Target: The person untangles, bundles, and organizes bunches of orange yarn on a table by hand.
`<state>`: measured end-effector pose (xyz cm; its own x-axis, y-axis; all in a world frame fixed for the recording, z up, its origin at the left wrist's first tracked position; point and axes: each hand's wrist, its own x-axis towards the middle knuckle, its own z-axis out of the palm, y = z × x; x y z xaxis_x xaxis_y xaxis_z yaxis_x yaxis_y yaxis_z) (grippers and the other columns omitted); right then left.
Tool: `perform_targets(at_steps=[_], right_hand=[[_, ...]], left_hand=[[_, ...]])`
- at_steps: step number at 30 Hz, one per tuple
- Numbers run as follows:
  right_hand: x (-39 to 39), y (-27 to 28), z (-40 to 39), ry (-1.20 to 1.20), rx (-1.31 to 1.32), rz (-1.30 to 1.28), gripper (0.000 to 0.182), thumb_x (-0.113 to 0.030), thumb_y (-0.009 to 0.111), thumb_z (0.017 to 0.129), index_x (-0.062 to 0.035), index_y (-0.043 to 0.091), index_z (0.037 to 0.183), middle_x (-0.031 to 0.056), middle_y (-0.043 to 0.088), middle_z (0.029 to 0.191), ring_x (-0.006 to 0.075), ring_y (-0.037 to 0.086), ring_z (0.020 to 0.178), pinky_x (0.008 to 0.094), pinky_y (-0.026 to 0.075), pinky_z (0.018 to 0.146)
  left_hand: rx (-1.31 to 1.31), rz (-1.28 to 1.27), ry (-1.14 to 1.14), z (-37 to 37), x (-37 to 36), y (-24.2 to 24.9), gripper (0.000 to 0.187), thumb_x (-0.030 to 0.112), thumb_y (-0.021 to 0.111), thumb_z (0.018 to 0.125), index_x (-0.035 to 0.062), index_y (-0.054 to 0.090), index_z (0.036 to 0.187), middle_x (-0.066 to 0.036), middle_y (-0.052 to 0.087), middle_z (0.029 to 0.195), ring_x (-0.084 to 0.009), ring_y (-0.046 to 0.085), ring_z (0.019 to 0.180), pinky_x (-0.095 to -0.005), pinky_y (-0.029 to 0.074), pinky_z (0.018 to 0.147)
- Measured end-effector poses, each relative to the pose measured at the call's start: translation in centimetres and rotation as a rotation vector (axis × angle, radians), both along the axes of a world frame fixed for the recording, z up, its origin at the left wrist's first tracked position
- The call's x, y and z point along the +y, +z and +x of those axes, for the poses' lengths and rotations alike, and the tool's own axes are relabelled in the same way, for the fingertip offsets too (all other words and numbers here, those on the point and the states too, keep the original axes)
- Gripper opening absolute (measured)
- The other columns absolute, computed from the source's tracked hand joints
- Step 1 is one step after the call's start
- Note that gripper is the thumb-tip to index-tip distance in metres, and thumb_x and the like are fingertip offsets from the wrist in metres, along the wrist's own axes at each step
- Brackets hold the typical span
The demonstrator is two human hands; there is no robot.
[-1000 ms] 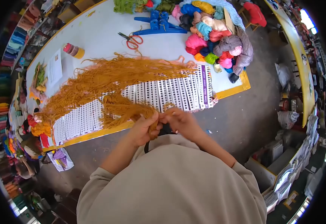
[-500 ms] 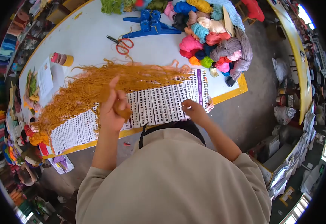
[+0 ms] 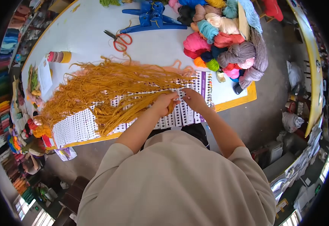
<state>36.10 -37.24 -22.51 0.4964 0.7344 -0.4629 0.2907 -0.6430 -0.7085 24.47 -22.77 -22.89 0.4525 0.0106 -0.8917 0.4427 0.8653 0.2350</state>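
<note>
Mustard-coloured yarn (image 3: pixel 115 77) lies in a long, loose mass over white cards (image 3: pixel 82 122) punched with rows of holes. Closed around one bundle of these strands is my left hand (image 3: pixel 165 104); the bundle trails left from it across the cards. My right hand (image 3: pixel 195 101) is close beside it, fingertips pinched together at the right-hand cards, near a purple strip (image 3: pixel 203 84). Whatever lies between those fingertips is too small to make out. Some paler peach yarn (image 3: pixel 177 67) shows behind the mustard strands.
Red-handled scissors (image 3: pixel 121 40) lie behind the yarn, near a blue stand (image 3: pixel 151 22). Many coloured yarn skeins (image 3: pixel 224 41) are piled at the back right. A cylinder of stacked coloured bands (image 3: pixel 59 57) and a paper sheet (image 3: pixel 44 76) are on the left. The table has a yellow edge (image 3: pixel 236 101).
My left hand has moved right and down, drawing a bundle of mustard yarn across the cards beside my right hand. My right hand has shifted slightly up. The view has shifted a little.
</note>
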Motion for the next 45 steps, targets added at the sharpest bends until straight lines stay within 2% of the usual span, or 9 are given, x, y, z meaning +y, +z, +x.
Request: perform_targets(at_steps=[12, 17, 22, 26, 31, 35, 37, 41, 45], right_hand=[[0.1, -2.2, 1.5, 0.215, 0.003, 0.007, 0.041, -0.018, 0.061, 0.085, -0.0110, 0.052, 0.125, 0.0127, 0.060, 0.100, 0.0278, 0.062, 0.091, 0.0379, 0.050, 0.079], [0.4, -1.3, 2.9, 0.154, 0.214, -0.010, 0.034, -0.015, 0.063, 0.084, -0.0093, 0.051, 0.116, 0.0096, 0.062, 0.082, 0.0264, 0.063, 0.080, 0.0366, 0.049, 0.072], [0.0, -2.0, 3.0, 0.091, 0.306, 0.044, 0.032, -0.014, 0.063, 0.083, -0.0103, 0.050, 0.112, 0.0078, 0.059, 0.075, 0.0247, 0.061, 0.074, 0.0356, 0.047, 0.068], [-0.2, -2.3, 3.2, 0.054, 0.381, 0.056, 0.030, -0.014, 0.063, 0.082, -0.0105, 0.052, 0.110, 0.0064, 0.057, 0.074, 0.0232, 0.060, 0.072, 0.0352, 0.047, 0.067], [-0.4, -2.7, 3.1, 0.041, 0.418, 0.095, 0.027, -0.014, 0.063, 0.083, -0.0118, 0.053, 0.107, 0.0062, 0.056, 0.073, 0.0223, 0.058, 0.071, 0.0345, 0.047, 0.068], [0.1, -2.0, 2.8, 0.095, 0.320, 0.068, 0.024, -0.013, 0.061, 0.085, -0.0132, 0.053, 0.107, 0.0071, 0.059, 0.084, 0.0233, 0.061, 0.079, 0.0353, 0.048, 0.072], [0.4, -1.7, 2.8, 0.098, 0.242, 0.000, 0.023, -0.013, 0.059, 0.086, -0.0142, 0.054, 0.108, 0.0092, 0.062, 0.096, 0.0251, 0.063, 0.088, 0.0370, 0.049, 0.077], [0.6, -1.2, 2.9, 0.126, 0.238, -0.046, 0.024, -0.013, 0.058, 0.087, -0.0166, 0.054, 0.110, 0.0091, 0.063, 0.100, 0.0267, 0.063, 0.092, 0.0381, 0.049, 0.080], [0.4, -2.3, 2.1, 0.112, 0.126, -0.009, 0.023, -0.014, 0.060, 0.088, -0.0168, 0.052, 0.110, 0.0062, 0.060, 0.088, 0.0222, 0.061, 0.083, 0.0347, 0.048, 0.075]], left_hand=[[0.123, 0.342, -0.067, 1.8, -2.4, -1.3, 0.010, 0.015, 0.064, 0.085, 0.0088, 0.061, 0.090, -0.001, 0.055, 0.068, -0.0105, 0.051, 0.054, -0.0227, 0.038, 0.044], [0.120, 0.389, -0.061, 2.3, -2.3, -0.6, 0.009, 0.014, 0.066, 0.082, 0.0082, 0.061, 0.087, 0.001, 0.051, 0.060, -0.0090, 0.048, 0.051, -0.0236, 0.037, 0.043], [-0.076, 1.034, -0.188, 3.1, -1.8, -1.1, 0.011, 0.014, 0.066, 0.084, 0.0033, 0.064, 0.081, 0.000, 0.054, 0.061, -0.0105, 0.048, 0.052, -0.0264, 0.038, 0.050], [-0.016, 1.028, -0.353, 3.5, -1.2, -0.8, 0.013, 0.014, 0.066, 0.084, 0.0021, 0.064, 0.079, 0.000, 0.054, 0.062, -0.0106, 0.048, 0.053, -0.0286, 0.039, 0.050], [0.072, 0.606, -0.219, 3.0, -0.9, -0.9, 0.028, 0.022, 0.060, 0.087, 0.0002, 0.059, 0.069, 0.000, 0.049, 0.055, -0.0125, 0.044, 0.044, -0.0291, 0.034, 0.041], [0.002, 1.018, -0.243, 0.5, -1.2, -2.8, 0.029, 0.022, 0.060, 0.087, 0.0030, 0.057, 0.065, 0.001, 0.046, 0.052, -0.0122, 0.044, 0.042, -0.0287, 0.034, 0.039], [0.304, 0.697, -0.104, -0.5, 0.2, -1.0, 0.036, 0.029, 0.057, 0.086, -0.0010, 0.059, 0.066, -0.005, 0.051, 0.053, -0.0194, 0.050, 0.047, -0.0300, 0.044, 0.051], [0.122, 0.454, 0.429, -2.4, 4.6, 1.8, 0.017, 0.018, 0.058, 0.089, 0.0013, 0.061, 0.088, -0.007, 0.059, 0.075, -0.0105, 0.051, 0.057, -0.0245, 0.038, 0.046], [-0.203, -0.013, 0.544, -4.8, 9.2, 9.0, 0.007, 0.008, 0.055, 0.090, 0.0014, 0.056, 0.087, 0.002, 0.049, 0.068, -0.0051, 0.044, 0.054, -0.0171, 0.031, 0.042]])
